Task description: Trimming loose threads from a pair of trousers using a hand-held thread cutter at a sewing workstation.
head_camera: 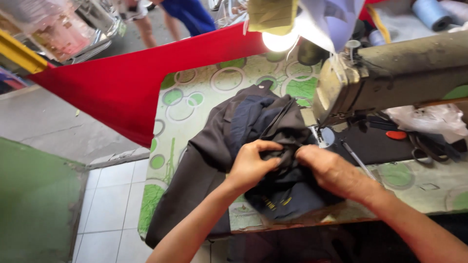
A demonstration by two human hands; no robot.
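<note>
Lying at frame centre, the garment (234,146) is pinched by both left hand (252,164) and right hand (327,168), beside the sewing machine (390,73).

A bare lamp (279,41) well above the fingers burns to a white glare, washing out the pale cloth beside it. Daylight fills the scene evenly; the dark garment (253,131) under the fingers loses detail in shadow. Edges bend outward, corners soft.
</note>
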